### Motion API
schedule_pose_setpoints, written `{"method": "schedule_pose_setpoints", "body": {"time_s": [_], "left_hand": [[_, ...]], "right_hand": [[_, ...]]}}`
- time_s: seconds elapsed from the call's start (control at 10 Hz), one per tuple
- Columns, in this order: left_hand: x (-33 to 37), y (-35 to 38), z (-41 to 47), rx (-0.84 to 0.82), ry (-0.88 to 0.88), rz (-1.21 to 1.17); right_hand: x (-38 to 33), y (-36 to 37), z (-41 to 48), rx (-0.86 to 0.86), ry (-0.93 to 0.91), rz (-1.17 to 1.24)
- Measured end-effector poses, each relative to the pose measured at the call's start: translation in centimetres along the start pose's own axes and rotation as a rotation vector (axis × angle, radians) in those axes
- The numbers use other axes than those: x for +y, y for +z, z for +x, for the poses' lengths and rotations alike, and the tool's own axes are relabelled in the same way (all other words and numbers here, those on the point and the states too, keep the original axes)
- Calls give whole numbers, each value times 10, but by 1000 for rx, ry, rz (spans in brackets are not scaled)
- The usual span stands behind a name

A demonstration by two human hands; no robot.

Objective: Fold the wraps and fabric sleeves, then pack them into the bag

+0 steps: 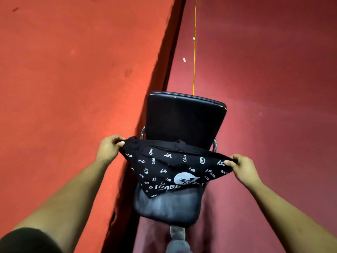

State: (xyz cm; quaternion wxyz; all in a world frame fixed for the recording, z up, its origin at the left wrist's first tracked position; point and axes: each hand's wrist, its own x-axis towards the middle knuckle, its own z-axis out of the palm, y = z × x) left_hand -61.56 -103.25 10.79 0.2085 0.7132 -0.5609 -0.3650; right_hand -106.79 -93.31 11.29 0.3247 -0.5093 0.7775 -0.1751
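- Red, matte carpet-like surfaces meet at a dark seam behind a padded black chair [184,117] with a chrome tube frame.
- My left hand [107,148] and right hand [244,169] each pinch one end of the soft black bag [171,168], printed with white icons and stretched between them above the seat.
- I cannot tell what is inside; its mouth is dark.

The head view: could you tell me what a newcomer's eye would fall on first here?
The black fabric with white icons, stretched between the left hand and right hand at centre, each pinching an end. Behind it stands a black chair amid red surfaces.
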Motion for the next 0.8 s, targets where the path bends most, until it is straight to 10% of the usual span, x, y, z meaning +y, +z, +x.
{"method": "schedule_pose_setpoints", "body": {"time_s": [0.4, 0.8], "left_hand": [[-23, 92, 138, 185, 41, 168], [-9, 77, 89, 66, -11, 114]], "right_hand": [[34, 50, 146, 159, 26, -32], [24, 45, 119, 83, 29, -122]]}}
